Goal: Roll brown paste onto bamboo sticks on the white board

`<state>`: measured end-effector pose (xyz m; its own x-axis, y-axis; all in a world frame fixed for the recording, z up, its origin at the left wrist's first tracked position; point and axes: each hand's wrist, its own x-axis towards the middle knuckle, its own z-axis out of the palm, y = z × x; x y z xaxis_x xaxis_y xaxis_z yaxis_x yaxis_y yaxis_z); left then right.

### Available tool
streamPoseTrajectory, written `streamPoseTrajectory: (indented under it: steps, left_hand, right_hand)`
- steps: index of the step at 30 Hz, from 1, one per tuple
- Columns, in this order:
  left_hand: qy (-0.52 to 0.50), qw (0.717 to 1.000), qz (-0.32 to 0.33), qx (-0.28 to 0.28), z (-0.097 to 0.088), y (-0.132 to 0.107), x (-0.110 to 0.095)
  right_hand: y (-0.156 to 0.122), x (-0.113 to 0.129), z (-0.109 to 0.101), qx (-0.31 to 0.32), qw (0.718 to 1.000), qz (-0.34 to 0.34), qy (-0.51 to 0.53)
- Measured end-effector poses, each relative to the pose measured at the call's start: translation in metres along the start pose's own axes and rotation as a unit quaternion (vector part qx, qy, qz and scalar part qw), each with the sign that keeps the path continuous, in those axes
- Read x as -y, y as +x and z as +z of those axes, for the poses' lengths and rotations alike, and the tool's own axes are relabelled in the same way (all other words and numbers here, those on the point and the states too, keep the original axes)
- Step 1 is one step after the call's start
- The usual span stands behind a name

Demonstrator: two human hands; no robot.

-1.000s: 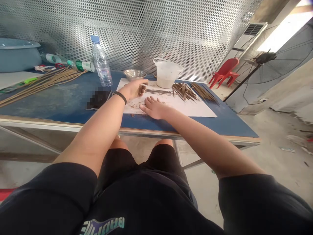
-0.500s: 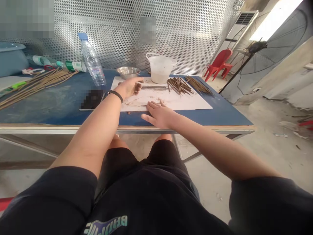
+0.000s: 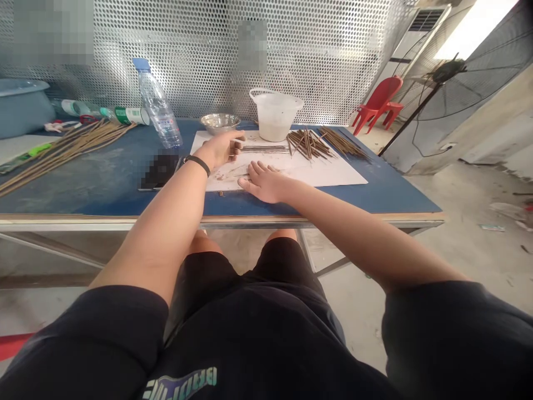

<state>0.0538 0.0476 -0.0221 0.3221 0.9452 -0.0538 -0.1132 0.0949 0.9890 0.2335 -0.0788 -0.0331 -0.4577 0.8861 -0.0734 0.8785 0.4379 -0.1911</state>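
Note:
My right hand [image 3: 265, 183] lies palm down on a white board [image 3: 325, 176], fingers stretched out and thumb apart. Brown smears mark the board around it, and whatever is under the palm is hidden. Farther back, my left hand [image 3: 222, 150] is held loosely curled with its fingers apart and dark-stained tips; I see nothing in it. Beside those fingertips lie several thin dark sticks [image 3: 266, 149] in a row. A pile of brown thin sticks [image 3: 310, 145] rests on the board's right part.
Behind the board's middle stands a white plastic bucket [image 3: 275, 116], with a metal bowl [image 3: 220, 122] to its left. A plastic bottle [image 3: 160, 108], a blurred dark device [image 3: 160, 171] and long brown sticks [image 3: 79, 145] are on the left. More sticks [image 3: 345, 143] lie at right.
My right hand has slid forward over the board, away from the table's front edge. My left hand stays about where it was. The view has shifted slightly.

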Motion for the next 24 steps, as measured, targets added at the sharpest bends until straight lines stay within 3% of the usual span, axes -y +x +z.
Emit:
streamPoseTrajectory:
  steps: [4,7,10,18,21,24]
  left_hand:
    - [0.006,1.000,0.001,-0.003,0.000,0.000,0.000]
    - [0.007,1.000,0.002,-0.003,0.000,0.000,0.000]
    - [0.004,1.000,-0.003,-0.007,-0.001,0.000,-0.001]
    - [0.002,1.000,-0.018,-0.017,-0.001,0.000,-0.003]
    - [0.005,1.000,-0.017,-0.014,-0.001,0.000,-0.003]
    - [0.006,1.000,-0.016,-0.014,0.001,-0.001,-0.004]
  right_hand:
    - [-0.046,0.002,-0.004,0.002,0.999,-0.051,0.014]
    - [-0.057,0.004,-0.006,-0.004,0.998,-0.059,0.010]
    - [-0.041,0.003,-0.003,-0.006,0.999,-0.040,-0.006]
    - [0.041,-0.018,0.000,-0.007,1.000,0.008,-0.009]
    - [0.038,-0.019,-0.002,0.013,1.000,0.006,-0.028]
    - [0.007,-0.018,-0.003,0.015,0.999,-0.003,-0.034]
